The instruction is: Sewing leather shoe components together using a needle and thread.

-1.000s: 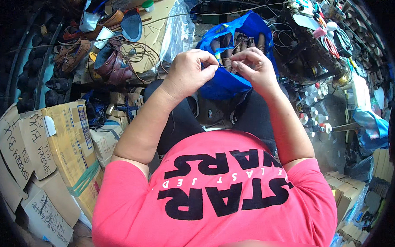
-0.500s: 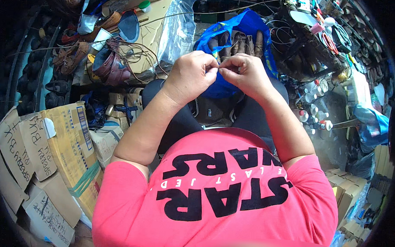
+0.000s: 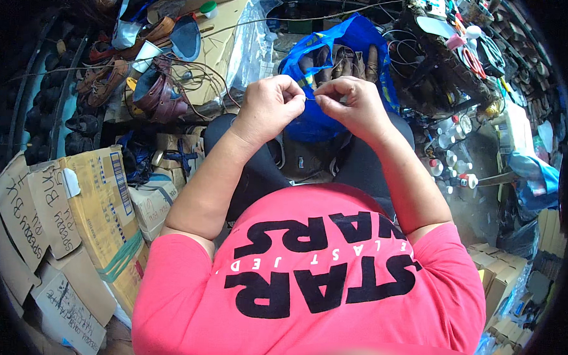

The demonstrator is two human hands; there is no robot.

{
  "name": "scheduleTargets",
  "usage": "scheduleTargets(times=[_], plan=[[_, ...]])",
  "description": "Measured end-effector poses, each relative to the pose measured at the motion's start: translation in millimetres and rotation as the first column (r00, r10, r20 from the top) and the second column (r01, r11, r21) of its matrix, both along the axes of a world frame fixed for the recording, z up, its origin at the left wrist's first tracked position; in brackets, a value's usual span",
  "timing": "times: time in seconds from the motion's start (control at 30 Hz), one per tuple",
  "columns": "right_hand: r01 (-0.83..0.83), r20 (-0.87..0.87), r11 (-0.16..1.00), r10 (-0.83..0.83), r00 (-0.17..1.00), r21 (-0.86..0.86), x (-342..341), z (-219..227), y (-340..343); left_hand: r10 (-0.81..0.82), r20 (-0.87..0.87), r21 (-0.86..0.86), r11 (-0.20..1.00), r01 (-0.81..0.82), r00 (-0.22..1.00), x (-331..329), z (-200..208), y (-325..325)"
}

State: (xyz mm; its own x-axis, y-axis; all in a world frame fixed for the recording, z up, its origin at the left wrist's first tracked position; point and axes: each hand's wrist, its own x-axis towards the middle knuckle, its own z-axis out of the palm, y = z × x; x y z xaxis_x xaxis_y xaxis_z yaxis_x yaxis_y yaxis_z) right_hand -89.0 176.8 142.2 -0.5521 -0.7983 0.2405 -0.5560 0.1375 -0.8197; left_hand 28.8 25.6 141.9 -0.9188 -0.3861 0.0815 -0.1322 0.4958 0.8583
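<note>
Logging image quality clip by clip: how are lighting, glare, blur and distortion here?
Head view: black corners, fisheye bending toward the rim; dark shoes at far left half lost in shadow; glare on the clear plastic sheet; a blurred smear along the bottom edge. Head view, centre: left hand and right hand fairly sharp, but anything between their fingertips too fine to identify.

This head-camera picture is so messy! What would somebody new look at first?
Probably the bright pink shirt with big black letters, filling the lower middle. Next, perhaps, the person's hands, left hand and right hand, close together above the middle. Just beyond them, the shiny blue bag with brown leathery things inside stands out too.
</note>
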Motion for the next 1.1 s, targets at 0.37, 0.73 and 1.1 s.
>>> scheduleTargets(times=[0.37, 0.73, 1.1], plan=[[-0.045, -0.036, 0.997, 0.047, 0.998, 0.056, 6, -2, -8, 0.064, -0.028, -0.031, 0.997, -0.065, 0.998, -1, 1, 6], [0.073, 0.58, 0.978, 0.054, 0.813, -0.194, 5, -41, -15, 0.078, -0.07, 0.373, 0.927, -0.046, 0.995, -7, -23, 0], [-0.11, -0.087, 0.994, 0.111, 0.99, 0.015, -6, 2, -9, 0.067, -0.006, 0.045, 0.997, -0.067, 0.998, -2, -9, 5]])
